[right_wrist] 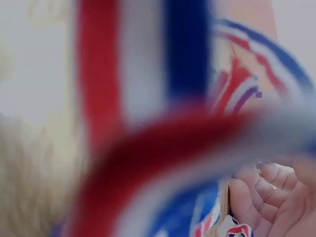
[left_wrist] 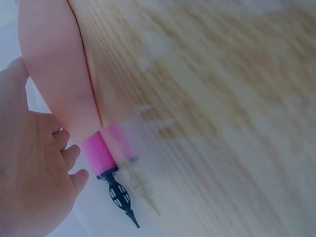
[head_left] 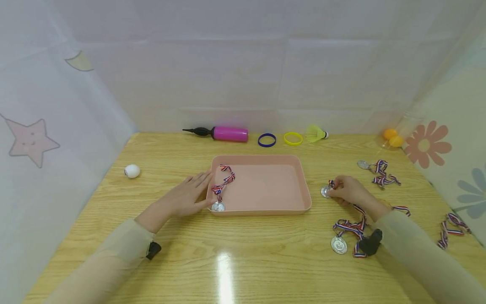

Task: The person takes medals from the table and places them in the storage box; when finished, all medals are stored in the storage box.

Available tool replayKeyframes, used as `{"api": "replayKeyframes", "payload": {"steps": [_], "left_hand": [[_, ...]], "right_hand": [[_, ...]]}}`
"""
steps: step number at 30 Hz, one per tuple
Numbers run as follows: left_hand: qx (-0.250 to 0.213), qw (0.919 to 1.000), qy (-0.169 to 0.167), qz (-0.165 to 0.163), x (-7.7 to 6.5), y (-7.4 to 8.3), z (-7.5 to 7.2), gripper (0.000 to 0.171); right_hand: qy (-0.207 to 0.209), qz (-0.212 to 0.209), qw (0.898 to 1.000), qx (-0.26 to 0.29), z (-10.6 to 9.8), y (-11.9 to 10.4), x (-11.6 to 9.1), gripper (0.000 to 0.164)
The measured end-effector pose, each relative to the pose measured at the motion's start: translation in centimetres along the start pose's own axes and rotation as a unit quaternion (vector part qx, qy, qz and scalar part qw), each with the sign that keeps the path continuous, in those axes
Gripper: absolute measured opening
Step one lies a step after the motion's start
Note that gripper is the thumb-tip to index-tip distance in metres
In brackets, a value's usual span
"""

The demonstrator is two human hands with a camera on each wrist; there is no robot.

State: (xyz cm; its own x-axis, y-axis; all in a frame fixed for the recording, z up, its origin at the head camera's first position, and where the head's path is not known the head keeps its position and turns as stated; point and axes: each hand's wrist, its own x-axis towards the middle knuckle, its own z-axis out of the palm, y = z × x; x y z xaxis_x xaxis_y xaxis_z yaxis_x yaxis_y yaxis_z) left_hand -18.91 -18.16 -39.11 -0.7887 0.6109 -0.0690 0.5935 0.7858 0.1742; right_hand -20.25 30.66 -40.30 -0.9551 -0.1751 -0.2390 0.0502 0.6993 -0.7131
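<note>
My left hand (head_left: 186, 195) lies with straight fingers along the left side of the pink tray (head_left: 265, 185), the fingertips at its rim. Inside that tray, by the left wall, is a silver medal (head_left: 218, 206) on a red, white and blue ribbon (head_left: 229, 179). To the right of the tray, my right hand (head_left: 352, 191) pinches another silver medal (head_left: 325, 192) low over the table. Its striped ribbon fills much of the right wrist view, blurred and close. A third medal (head_left: 339, 244) rests below that hand, its ribbon partly hidden by the forearm.
Further right are a medal (head_left: 363, 164) with a bunched ribbon and a striped ribbon (head_left: 452, 228). Along the back stand a pink pump (head_left: 230, 134), a blue wristband (head_left: 267, 140), a yellow wristband (head_left: 293, 138), a shuttlecock (head_left: 316, 134) and orange balls (head_left: 396, 140). A white ball (head_left: 132, 171) sits left.
</note>
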Motion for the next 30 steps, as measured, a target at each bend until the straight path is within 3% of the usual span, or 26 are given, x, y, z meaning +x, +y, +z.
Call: {"api": "replayKeyframes", "payload": {"steps": [6, 12, 14, 18, 20, 23, 27, 30], "left_hand": [[0.001, 1.0000, 0.004, 0.001, 0.0, 0.1, 0.0, 0.080], [0.001, 1.0000, 0.006, 0.001, -0.1, 0.2, -0.1, 0.079], [-0.001, 1.0000, 0.005, -0.001, -0.1, 0.3, -0.1, 0.079], [-0.001, 1.0000, 0.000, -0.003, -0.1, 0.3, -0.3, 0.079], [0.002, 1.0000, 0.000, -0.001, -0.1, 0.3, -0.3, 0.079], [0.004, 1.0000, 0.002, 0.004, -0.1, 0.2, -0.2, 0.079], [0.006, 0.9999, 0.004, 0.008, -0.1, 0.1, -0.1, 0.079], [0.001, 1.0000, 0.005, 0.008, -0.1, 0.1, 0.0, 0.078]], "right_hand": [[0.003, -0.007, 0.993, 0.116, -0.4, -0.3, -0.7, 0.020], [0.039, -0.026, 0.980, 0.193, -1.8, -1.0, -1.6, 0.020], [0.048, -0.033, 0.968, 0.243, -2.7, -1.4, -1.9, 0.018], [0.052, -0.077, 0.933, 0.347, -4.1, -2.0, -2.3, 0.005], [0.049, -0.108, 0.913, 0.390, -4.7, -2.2, -2.3, 0.010], [0.043, -0.151, 0.892, 0.423, -5.5, -2.7, -2.5, 0.019], [0.031, -0.187, 0.878, 0.439, -6.4, -3.3, -2.5, 0.027], [0.026, -0.184, 0.877, 0.443, -7.0, -4.0, -2.6, 0.029]]}}
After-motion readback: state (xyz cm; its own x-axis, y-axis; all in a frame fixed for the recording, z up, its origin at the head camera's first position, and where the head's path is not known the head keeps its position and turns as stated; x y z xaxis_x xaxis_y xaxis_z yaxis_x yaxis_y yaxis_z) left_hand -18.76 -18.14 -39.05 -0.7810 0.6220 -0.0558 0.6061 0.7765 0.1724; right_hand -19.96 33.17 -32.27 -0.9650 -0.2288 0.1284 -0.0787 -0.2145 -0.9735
